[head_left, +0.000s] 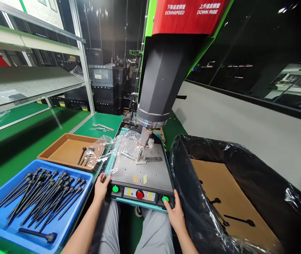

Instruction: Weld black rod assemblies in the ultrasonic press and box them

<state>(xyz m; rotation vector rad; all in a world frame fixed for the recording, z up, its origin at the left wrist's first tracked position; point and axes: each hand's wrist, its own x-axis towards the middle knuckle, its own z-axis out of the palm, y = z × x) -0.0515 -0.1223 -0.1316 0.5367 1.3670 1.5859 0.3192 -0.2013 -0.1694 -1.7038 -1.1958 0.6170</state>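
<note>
At the left front corner of a press machine's base, my left hand (101, 187) rests with its fingers apart, beside the left green button (115, 189). My right hand (176, 211) is open at the right corner, its thumb on the right green button (165, 199). A red button (140, 194) sits between them. Above the metal plate (129, 174), the machine's black head (158, 77) ends in a metal tool (145, 135). Its tip is down at a small fixture (141, 157); whatever part is there is too small to make out. Neither hand holds anything.
Left stands a blue tray (87, 173) with many black rods with knobbed ends (52, 190). Behind it, a brown tray (68, 150) holds a few more, partly under clear plastic film (110, 144). On the right, a black-lined box (184, 176) contains cardboard (230, 190) and several rods.
</note>
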